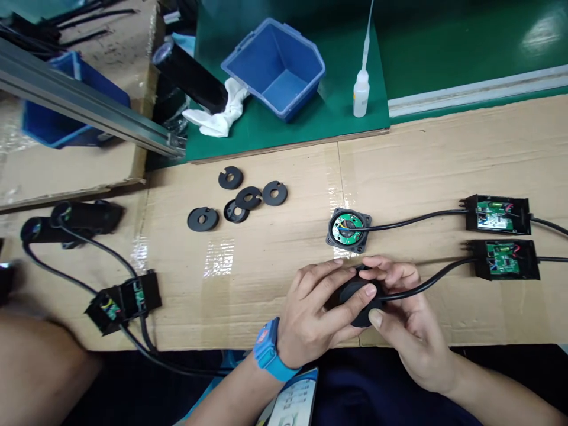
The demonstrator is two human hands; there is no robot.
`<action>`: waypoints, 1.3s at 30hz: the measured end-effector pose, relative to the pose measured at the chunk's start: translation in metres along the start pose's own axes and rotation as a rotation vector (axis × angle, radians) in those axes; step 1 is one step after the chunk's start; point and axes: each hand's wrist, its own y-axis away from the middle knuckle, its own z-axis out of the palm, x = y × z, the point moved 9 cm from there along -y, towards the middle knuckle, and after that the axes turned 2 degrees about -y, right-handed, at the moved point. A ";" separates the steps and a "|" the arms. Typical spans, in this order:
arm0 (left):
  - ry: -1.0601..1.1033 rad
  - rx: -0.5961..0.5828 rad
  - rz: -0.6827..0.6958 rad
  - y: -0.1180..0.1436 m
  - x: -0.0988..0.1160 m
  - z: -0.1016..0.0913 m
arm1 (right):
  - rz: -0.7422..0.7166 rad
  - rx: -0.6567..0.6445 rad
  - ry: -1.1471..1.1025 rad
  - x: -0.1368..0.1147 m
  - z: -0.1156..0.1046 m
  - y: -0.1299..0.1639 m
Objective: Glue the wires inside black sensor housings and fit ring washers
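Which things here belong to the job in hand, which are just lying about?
Likely the job:
held black part
its cable
lower open box
round circuit-board unit
notched black rings

Seemingly just lying about:
central blue bin
white cloth
black cylinder

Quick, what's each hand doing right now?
Left hand: closed, holding the black round part.
Right hand: closed, holding the same part, beside its black cable.

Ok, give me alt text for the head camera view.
A person's left hand and right hand hold a round black part with a cable over cardboard. Beyond lie five black ring caps and an open housing with a green circuit board.
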 end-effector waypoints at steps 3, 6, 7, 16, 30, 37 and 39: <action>-0.012 0.001 0.025 0.000 0.001 0.000 | -0.016 0.001 0.004 0.000 -0.001 0.002; -0.002 -0.001 0.080 0.001 0.001 0.001 | -0.012 0.007 0.020 0.002 -0.003 0.003; 0.009 0.001 0.114 0.000 0.001 -0.001 | -0.013 0.007 0.037 0.002 -0.003 0.003; 0.266 0.083 0.043 -0.051 -0.062 -0.019 | 0.013 -0.024 0.287 0.002 -0.009 0.006; 0.257 0.197 -0.070 -0.042 -0.065 -0.010 | 0.129 0.020 0.232 0.005 -0.008 0.011; 0.212 0.188 -0.068 -0.043 -0.064 -0.010 | 0.114 0.056 0.288 0.004 -0.006 0.017; 0.214 0.182 -0.075 -0.042 -0.065 -0.010 | 0.093 0.068 0.309 0.004 -0.003 0.016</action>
